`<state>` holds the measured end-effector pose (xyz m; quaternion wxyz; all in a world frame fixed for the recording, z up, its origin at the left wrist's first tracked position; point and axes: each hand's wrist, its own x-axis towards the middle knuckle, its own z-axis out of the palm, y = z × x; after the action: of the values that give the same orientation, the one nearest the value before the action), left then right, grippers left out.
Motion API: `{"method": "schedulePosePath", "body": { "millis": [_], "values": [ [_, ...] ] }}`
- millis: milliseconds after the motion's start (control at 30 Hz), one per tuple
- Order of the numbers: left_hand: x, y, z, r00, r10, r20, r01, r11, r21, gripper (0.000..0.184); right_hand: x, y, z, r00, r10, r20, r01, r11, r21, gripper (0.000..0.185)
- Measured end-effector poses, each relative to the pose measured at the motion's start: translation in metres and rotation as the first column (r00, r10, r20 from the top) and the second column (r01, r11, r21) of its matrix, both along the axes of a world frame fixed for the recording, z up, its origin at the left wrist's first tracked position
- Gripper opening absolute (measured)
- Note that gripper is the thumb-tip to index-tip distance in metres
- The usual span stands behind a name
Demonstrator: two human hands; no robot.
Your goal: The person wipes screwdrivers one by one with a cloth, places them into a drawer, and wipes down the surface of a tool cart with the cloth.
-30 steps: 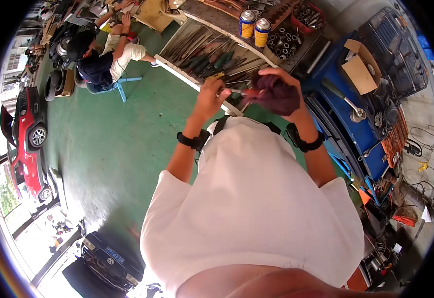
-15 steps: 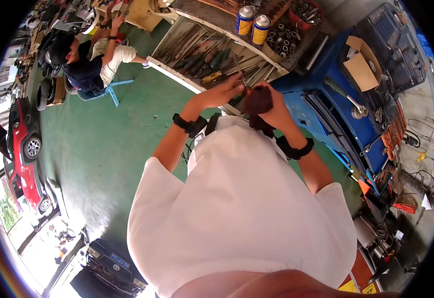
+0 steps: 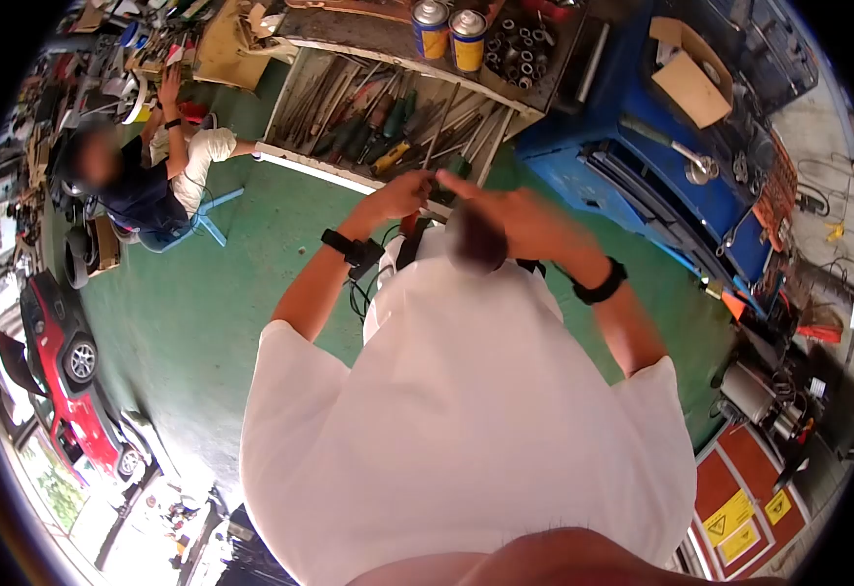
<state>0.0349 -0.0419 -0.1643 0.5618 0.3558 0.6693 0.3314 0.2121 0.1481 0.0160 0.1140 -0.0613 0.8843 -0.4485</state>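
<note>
My left hand (image 3: pixel 399 198) is closed around a long thin tool, which looks like a screwdriver. Its metal shaft (image 3: pixel 442 127) points up over the open drawer (image 3: pixel 300 166), and a reddish part shows below my fist. Smeared by motion, my right hand (image 3: pixel 529 227) has a dark maroon cloth (image 3: pixel 478 240) bunched under its palm. One of its fingers reaches toward the tool beside my left hand. Inside the drawer lie several screwdrivers, files and rods, among them one with a yellow handle (image 3: pixel 391 158).
Two spray cans (image 3: pixel 467 41) and a group of sockets (image 3: pixel 520 57) stand on the bench top. To the right is a blue tool cabinet (image 3: pixel 583 146) with a cardboard box (image 3: pixel 692 73). A co-worker (image 3: pixel 148 186) sits on a blue stool at the left; a red car (image 3: pixel 75 391) is behind.
The cloth has come away from the tool, and my right hand now points a finger toward it. My left hand has closed around the tool. The view has shifted.
</note>
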Motion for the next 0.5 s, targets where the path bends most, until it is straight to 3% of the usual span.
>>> {"method": "schedulePosePath", "body": {
  "millis": [33, 100, 167, 200, 300, 500],
  "values": [
    [-0.003, -0.005, -0.018, 1.000, -0.017, 0.006, 0.017, 1.000, -0.005, 0.044, 0.000, 0.004, 0.023, 0.999, -0.032, 0.022, 0.031, 0.997, 0.071, 0.095],
    [-0.008, -0.011, -0.061, 0.924, -0.098, -0.370, 0.146, 0.984, 0.104, 0.050, 0.001, 0.009, 0.062, 0.996, -0.086, 0.040, 0.079, 0.986, 0.146, 0.102],
    [-0.005, -0.006, -0.060, 0.911, -0.090, -0.403, 0.099, 0.995, 0.002, 0.052, 0.009, 0.004, 0.092, 0.965, -0.088, -0.247, 0.167, 0.932, 0.321, 0.088],
    [-0.004, -0.001, -0.060, 0.904, -0.090, -0.417, 0.082, 0.996, -0.039, 0.053, 0.011, 0.001, 0.102, 0.964, -0.115, -0.239, 0.192, 0.926, 0.326, 0.088],
    [-0.002, 0.002, -0.074, 0.859, -0.117, -0.499, 0.093, 0.993, -0.073, 0.054, 0.003, -0.014, 0.125, 0.835, -0.310, -0.455, 0.376, 0.925, 0.059, 0.056],
    [-0.008, 0.000, -0.119, 0.721, -0.100, -0.686, 0.090, 0.995, -0.051, 0.051, 0.000, -0.046, 0.141, 0.577, -0.544, -0.609, 0.510, 0.823, -0.252, 0.052]
  ]
}}
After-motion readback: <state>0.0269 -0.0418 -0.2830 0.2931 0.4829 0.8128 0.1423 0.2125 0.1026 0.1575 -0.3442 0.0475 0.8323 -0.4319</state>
